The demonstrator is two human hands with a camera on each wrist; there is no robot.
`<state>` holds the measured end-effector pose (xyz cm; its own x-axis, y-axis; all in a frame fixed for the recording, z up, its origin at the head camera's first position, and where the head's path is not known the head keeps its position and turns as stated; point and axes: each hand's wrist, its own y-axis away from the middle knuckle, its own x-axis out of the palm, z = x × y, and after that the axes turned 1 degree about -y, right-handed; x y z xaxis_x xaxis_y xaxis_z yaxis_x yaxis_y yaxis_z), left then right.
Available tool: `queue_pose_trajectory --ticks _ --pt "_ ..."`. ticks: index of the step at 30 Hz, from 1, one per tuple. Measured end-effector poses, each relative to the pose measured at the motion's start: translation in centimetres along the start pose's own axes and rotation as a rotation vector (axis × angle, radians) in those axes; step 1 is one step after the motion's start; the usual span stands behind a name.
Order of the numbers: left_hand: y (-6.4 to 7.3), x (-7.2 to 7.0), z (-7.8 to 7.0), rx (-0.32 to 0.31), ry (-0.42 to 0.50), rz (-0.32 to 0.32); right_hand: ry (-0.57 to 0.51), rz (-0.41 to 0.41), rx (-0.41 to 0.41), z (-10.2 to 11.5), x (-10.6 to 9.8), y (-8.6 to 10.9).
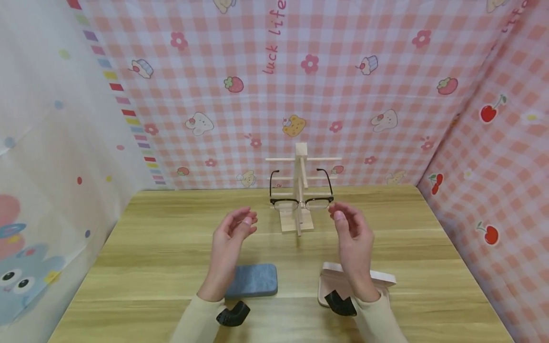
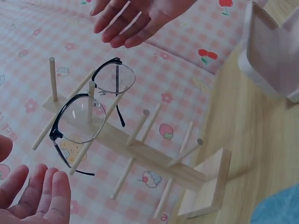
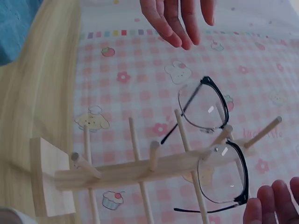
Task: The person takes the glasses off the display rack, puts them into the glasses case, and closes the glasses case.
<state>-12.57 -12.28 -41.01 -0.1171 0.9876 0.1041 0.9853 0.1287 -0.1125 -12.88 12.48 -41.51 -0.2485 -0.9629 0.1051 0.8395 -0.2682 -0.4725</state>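
Note:
A pair of eyeglasses (image 1: 319, 199) with black browline frames and clear lenses rests on a wooden peg stand (image 1: 301, 150), its temples unfolded toward the back. To the left of the stand, my left hand (image 1: 228, 240) is raised with fingers loosely bent and nothing in them. My right hand (image 1: 357, 240) holds nothing either; its fingertips are right by the glasses' right hinge. In the right wrist view, the right fingers (image 3: 267, 203) show close beside the black rim. The left wrist view has the left fingers (image 2: 58, 196) a short way off the other end.
A closed blue glasses case (image 1: 257, 280) lies on the wood-grain table (image 1: 150, 247), partly behind the left wrist. Under the right forearm is an opened pale pink case (image 1: 329, 282). A pink checked cloth (image 1: 240, 109) hangs behind the stand.

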Motion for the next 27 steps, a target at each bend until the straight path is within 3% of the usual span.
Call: queue_pose_trajectory --ticks 4,14,27 --pt "-0.9 0.6 -0.3 -0.018 0.042 -0.003 0.044 -0.002 0.047 0.2 -0.4 -1.5" --pt "-3.2 2.0 -0.7 -0.048 0.123 0.025 0.197 0.111 0.238 0.1 -1.4 -4.9" --pt "-5.4 2.7 -0.7 -0.192 0.271 0.075 0.097 0.144 0.331 -1.4 -1.7 -6.1"
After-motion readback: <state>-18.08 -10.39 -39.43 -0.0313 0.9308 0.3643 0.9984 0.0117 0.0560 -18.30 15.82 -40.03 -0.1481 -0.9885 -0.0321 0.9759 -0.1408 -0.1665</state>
